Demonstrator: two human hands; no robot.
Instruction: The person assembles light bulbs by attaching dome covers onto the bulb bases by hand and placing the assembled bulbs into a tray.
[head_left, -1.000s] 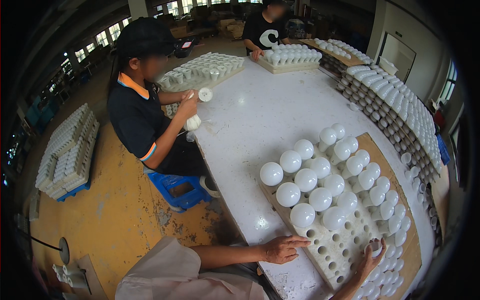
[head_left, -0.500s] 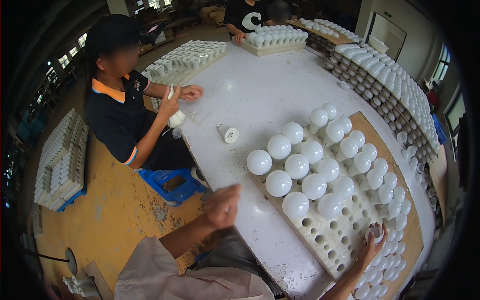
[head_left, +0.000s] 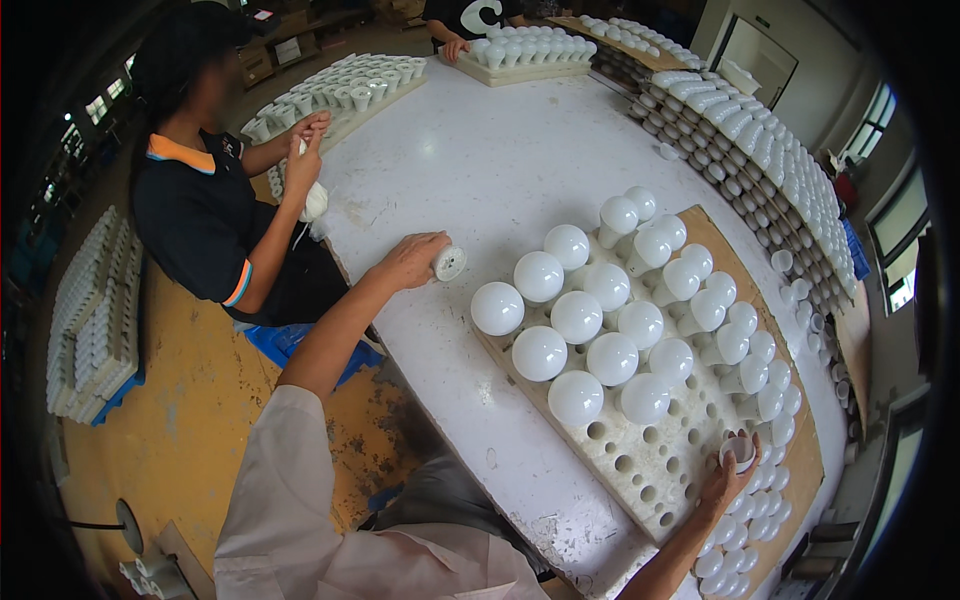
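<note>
My left hand [head_left: 413, 261] stretches out over the white tabletop, its fingers closed round the back end of a white bulb base [head_left: 451, 263] whose round face points toward me. In my right hand [head_left: 723, 485] is a translucent white bulb cover [head_left: 738, 455], its open rim turned up. That hand is beside the near right part of a pale holed tray [head_left: 622, 464]. Several round white bulbs [head_left: 576, 318] stand upright in the tray's holes, while the holes at its near end show bare.
A brown board [head_left: 800, 470] with many white covers lies along the tray's right. Stacked bulb trays [head_left: 740, 140] rise at the far right. At the left, a seated co-worker [head_left: 200, 200] handles a white cloth-like thing. Another person's hand [head_left: 455, 48] touches a far bulb tray [head_left: 520, 72].
My left hand has reached forward from the table edge to the bulb base and closed on it. My right hand still holds the cover. The whole view has shifted slightly.
</note>
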